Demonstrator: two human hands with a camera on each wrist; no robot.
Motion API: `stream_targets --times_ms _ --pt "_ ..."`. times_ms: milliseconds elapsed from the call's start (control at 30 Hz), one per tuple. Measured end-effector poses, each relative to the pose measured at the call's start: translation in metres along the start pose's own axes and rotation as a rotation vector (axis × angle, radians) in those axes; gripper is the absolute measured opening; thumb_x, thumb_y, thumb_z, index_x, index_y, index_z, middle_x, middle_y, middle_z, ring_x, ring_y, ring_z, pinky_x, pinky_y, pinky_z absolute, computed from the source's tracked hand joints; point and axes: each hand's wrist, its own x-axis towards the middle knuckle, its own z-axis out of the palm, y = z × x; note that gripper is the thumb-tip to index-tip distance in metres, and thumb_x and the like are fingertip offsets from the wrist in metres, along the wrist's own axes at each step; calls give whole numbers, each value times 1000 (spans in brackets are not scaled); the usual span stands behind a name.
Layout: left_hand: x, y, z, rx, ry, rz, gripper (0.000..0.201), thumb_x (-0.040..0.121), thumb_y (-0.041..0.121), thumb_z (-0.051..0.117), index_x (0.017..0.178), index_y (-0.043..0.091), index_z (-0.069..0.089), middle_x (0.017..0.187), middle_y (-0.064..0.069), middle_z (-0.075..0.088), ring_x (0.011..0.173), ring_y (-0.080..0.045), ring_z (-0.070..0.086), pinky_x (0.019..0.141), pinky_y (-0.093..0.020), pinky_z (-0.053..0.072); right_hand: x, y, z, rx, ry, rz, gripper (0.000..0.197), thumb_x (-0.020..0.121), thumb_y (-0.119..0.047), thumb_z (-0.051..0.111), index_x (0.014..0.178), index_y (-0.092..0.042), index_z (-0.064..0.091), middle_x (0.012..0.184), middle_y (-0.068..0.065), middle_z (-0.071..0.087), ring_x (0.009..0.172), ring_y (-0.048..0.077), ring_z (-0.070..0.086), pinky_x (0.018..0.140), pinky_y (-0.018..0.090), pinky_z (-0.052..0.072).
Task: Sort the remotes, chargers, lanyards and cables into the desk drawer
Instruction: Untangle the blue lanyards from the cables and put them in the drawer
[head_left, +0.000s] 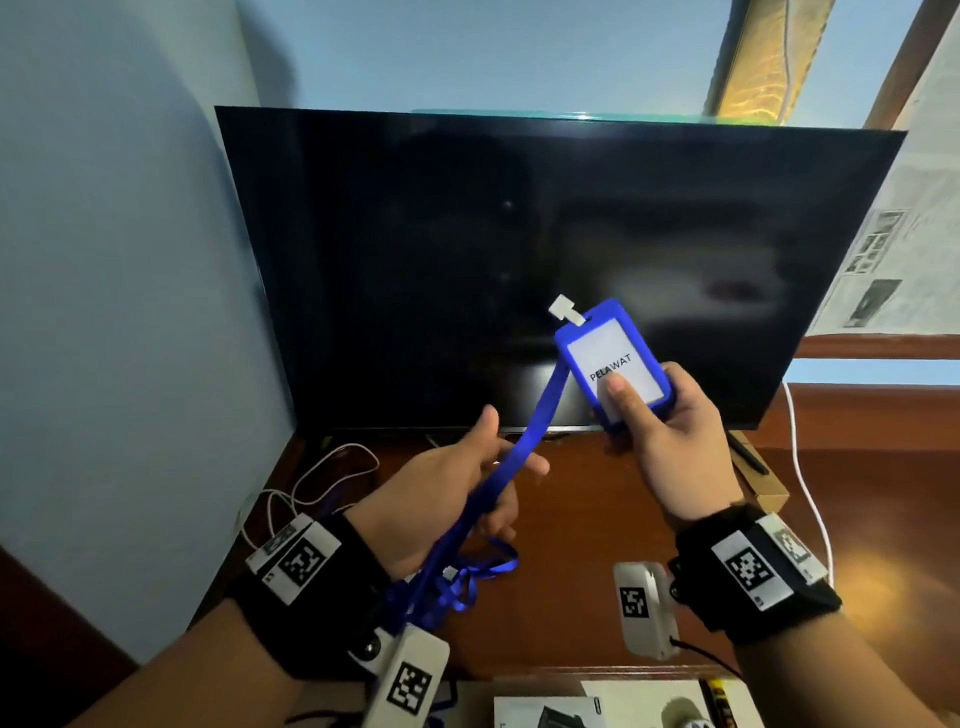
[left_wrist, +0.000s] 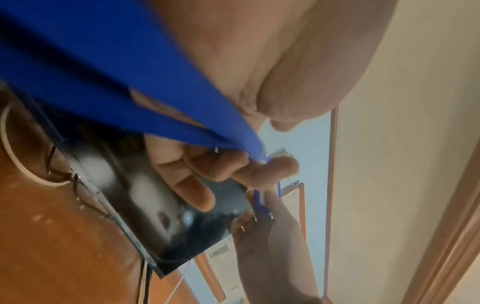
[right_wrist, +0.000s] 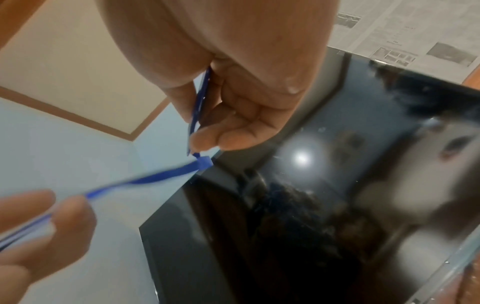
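Observation:
A blue lanyard is held up in front of the dark TV. My right hand (head_left: 644, 384) grips its blue badge holder (head_left: 608, 358), thumb pressed on the white card that reads PELAWAT. The right wrist view shows the holder (right_wrist: 198, 102) edge-on between thumb and fingers. The blue strap (head_left: 524, 441) runs down from the holder through my left hand (head_left: 511, 447), whose thumb and curled fingers hold it. The remainder of the strap hangs in a loose tangle (head_left: 457, 577) by my left wrist. Across my left palm the strap (left_wrist: 130, 82) lies wide and close.
A large black TV (head_left: 467, 234) stands on the brown wooden desk (head_left: 582, 509). White cables (head_left: 322, 478) lie at the desk's left rear, and another white cable (head_left: 810, 514) trails down the right. A pen on a tan box (head_left: 753, 467) sits right. Boxes (head_left: 550, 709) show at the bottom edge.

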Motion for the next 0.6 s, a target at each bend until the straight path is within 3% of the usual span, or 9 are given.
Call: stream_targets --times_ms 67,167,233,333,467,533,600 --pt "4 -1 -8 216 29 31 61 102 67 29 101 25 74 61 3 47 63 -14 49 75 -33 50 -5 5 2 -33 -40 17 20 98 -24 69 94 -6 60 80 13 69 55 19 61 50 26 52" --pt "9 -10 -16 648 38 71 40 106 49 46 87 24 70 57 10 45 51 -7 42 62 -31 42 -6 7 1 -106 3 5 23 98 -26 68 93 -5 60 82 14 69 54 14 61 49 23 50" --pt "5 -20 -14 805 -34 13 38 107 44 46 90 19 70 54 12 47 45 -2 41 54 -21 36 -3 8 -4 -160 50 -13 25 98 -28 67 95 -5 59 83 11 69 51 10 62 48 26 51" --pt "-14 -27 -5 975 -188 -46 40 108 48 42 97 21 69 62 15 55 54 1 49 58 -16 36 2 18 -10 -299 48 -30 26 98 -37 67 91 -15 55 76 8 67 54 24 66 52 41 53" --pt "-40 0 2 1026 -363 11 37 106 55 42 103 30 69 78 16 63 70 -3 59 69 -18 46 -1 42 -11 -574 -56 -5 29 97 -43 65 86 -21 52 68 1 63 61 20 64 60 35 52" --pt "-45 21 0 944 -315 128 35 104 54 47 101 29 71 83 6 70 72 -10 65 73 -30 54 -11 51 -7 -684 -206 -28 26 95 -43 69 85 -22 57 70 -3 62 65 15 60 61 23 43" --pt "-44 43 -8 892 -142 304 32 104 47 53 92 26 75 82 5 72 76 -12 67 74 -29 52 -24 58 2 -728 -375 -78 26 92 -42 72 80 -24 59 72 -6 60 67 13 56 59 22 35"
